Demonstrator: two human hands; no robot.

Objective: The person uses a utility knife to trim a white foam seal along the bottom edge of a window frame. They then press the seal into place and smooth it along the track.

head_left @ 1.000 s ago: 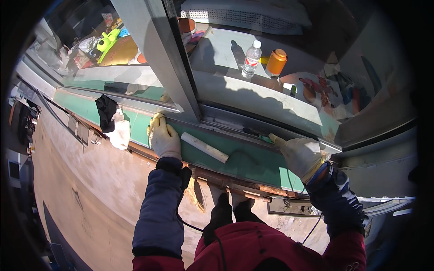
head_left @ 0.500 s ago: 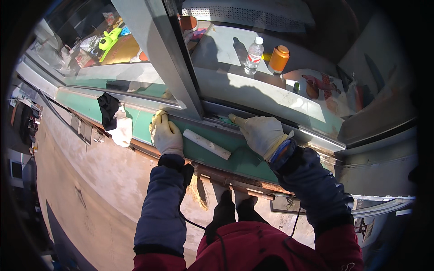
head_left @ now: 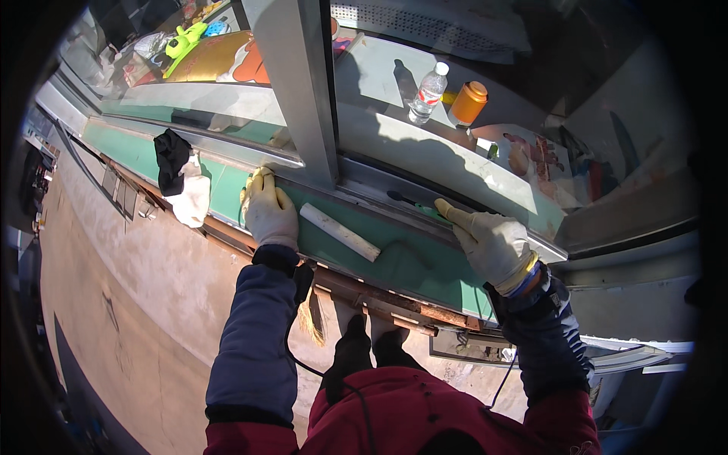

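My right hand [head_left: 497, 246], in a pale work glove, is closed round the green handle of a toothbrush [head_left: 415, 202]. The dark brush head lies in the window track [head_left: 364, 182], and my fingers hide the handle's rear part. My left hand [head_left: 269, 211], gloved too, lies palm down on the green sill [head_left: 318, 199] beside the window frame, fingers stretched toward it and nothing visible in them. Between my hands a white tube-like stick [head_left: 340, 231] rests aslant on the sill.
Left of my left hand, a black cloth [head_left: 173, 159] and a white cloth [head_left: 189, 201] hang over the sill edge. Behind the glass stand a water bottle [head_left: 428, 95] and an orange jar [head_left: 468, 105]. A straw broom [head_left: 309, 322] is below the sill.
My right hand has moved right along the track with the toothbrush, uncovering its dark head. The left hand stays on the sill, and the view has shifted slightly.
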